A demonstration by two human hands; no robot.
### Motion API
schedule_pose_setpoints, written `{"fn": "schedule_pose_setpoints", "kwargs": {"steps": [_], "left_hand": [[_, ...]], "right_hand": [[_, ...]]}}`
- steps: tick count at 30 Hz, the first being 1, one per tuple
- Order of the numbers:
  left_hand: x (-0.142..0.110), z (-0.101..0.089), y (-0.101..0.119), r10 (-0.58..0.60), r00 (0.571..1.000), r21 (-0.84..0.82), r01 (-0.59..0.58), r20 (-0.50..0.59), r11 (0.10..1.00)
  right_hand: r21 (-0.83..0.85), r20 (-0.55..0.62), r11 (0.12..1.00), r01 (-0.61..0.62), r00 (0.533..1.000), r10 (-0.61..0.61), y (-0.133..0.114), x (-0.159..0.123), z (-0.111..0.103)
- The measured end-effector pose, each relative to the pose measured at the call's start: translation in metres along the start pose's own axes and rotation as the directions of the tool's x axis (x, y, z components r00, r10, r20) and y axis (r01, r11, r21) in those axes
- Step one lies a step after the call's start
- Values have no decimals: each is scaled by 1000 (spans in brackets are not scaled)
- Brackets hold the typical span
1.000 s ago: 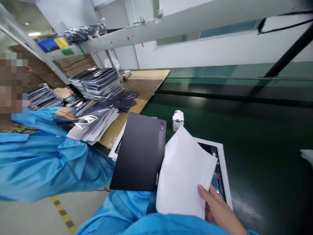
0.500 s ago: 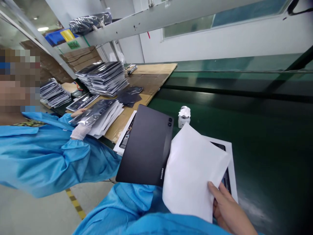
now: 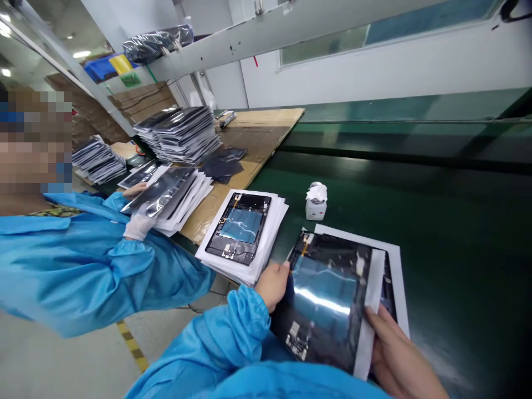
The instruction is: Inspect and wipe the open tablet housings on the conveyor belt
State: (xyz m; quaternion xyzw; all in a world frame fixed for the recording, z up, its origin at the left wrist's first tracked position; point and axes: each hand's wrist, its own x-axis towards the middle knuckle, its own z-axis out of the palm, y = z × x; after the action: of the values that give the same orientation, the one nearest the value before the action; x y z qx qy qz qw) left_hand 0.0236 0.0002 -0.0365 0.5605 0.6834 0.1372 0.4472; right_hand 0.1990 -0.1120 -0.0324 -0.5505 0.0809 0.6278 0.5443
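Observation:
My left hand [image 3: 273, 285] grips the left edge of an opened tablet [image 3: 322, 299], its blue-wrapped battery and circuit parts facing up under a shiny film. The tablet lies over a white paper sheet [image 3: 369, 327], and my right hand [image 3: 397, 349] is closed on that sheet's right edge. Below them is another tablet [image 3: 388, 285], mostly hidden, on a white sheet [image 3: 399, 271]. To the left, an opened tablet [image 3: 239, 227] rests on a pile of white sheets [image 3: 272, 227].
A small white bottle [image 3: 316, 208] stands on the green bench [image 3: 457, 233]. At left, a co-worker in a blue smock [image 3: 124, 277] handles film-covered panels [image 3: 166, 191] on cardboard [image 3: 276, 127]. A tall stack of panels [image 3: 178, 133] stands behind.
The tablet, earlier seen from its dark back, has been turned over onto the white sheet in my right hand. My left hand and the tablet pile at left have come into view.

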Motion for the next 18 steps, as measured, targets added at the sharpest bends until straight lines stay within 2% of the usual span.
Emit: {"fn": "schedule_pose_setpoints", "kwargs": {"steps": [2, 4, 7, 10, 13, 16, 18], "left_hand": [[-1, 4, -6, 31, 999, 43, -33, 37, 999], [-2, 3, -7, 63, 998, 59, -64, 25, 996], [-1, -14, 2, 146, 989, 33, -145, -23, 989], [4, -48, 15, 191, 973, 20, -190, -130, 981], [21, -95, 18, 188, 938, 44, -184, -291, 982], [51, -142, 9, 150, 882, 206, -62, -446, 977], [73, -167, -1, 121, 860, 321, 51, -495, 946]], "right_hand": [[13, -15, 999, -44, 999, 44, 1, 2, 0], [3, -21, 998, -68, 997, 68, 1, 1, 3], [-53, 30, 998, -30, 999, 32, 1, -1, 8], [-99, 41, 995, 28, 999, -24, 1, 0, 12], [-121, -42, 993, 7, 999, -12, -1, 3, 10], [-93, -93, 995, -36, 995, 27, 0, 6, 2], [-61, -112, 998, -22, 994, 15, 2, 8, -5]]}}
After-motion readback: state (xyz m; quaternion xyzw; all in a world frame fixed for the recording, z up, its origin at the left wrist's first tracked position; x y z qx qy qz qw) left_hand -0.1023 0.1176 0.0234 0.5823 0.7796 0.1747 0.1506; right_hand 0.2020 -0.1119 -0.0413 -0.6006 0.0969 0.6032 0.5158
